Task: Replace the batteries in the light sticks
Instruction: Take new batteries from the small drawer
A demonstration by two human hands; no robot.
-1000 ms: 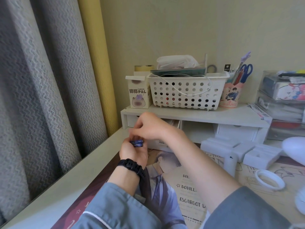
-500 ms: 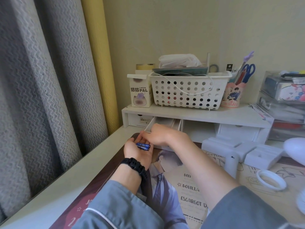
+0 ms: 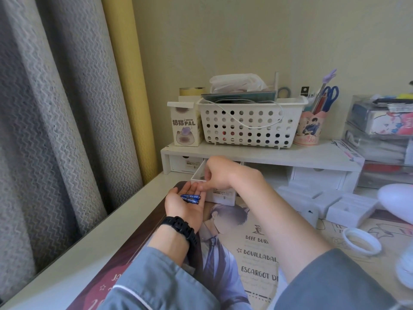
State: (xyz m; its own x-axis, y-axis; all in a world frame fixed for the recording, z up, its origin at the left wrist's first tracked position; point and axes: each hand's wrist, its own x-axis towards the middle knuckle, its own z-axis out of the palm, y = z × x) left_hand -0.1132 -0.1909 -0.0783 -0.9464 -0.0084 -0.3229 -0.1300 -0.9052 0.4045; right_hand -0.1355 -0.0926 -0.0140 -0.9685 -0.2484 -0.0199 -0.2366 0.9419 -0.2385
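Head view: left hand (image 3: 181, 208) palm up over the tabletop (image 3: 93, 240), fingers relaxed and flat. Two blue batteries (image 3: 190, 199) lie side by side across its palm, near the finger bases. Right hand (image 3: 222, 173) just above, over the pulled-out drawer (image 3: 223, 196), fingers curled, one fingertip near the left fingers; can't tell if it grasps anything.

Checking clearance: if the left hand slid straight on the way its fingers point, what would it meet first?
Likely the right hand, whose fingers grip the front of the white drawer just beyond the left hand. Depth is unclear, so perhaps the drawer itself.
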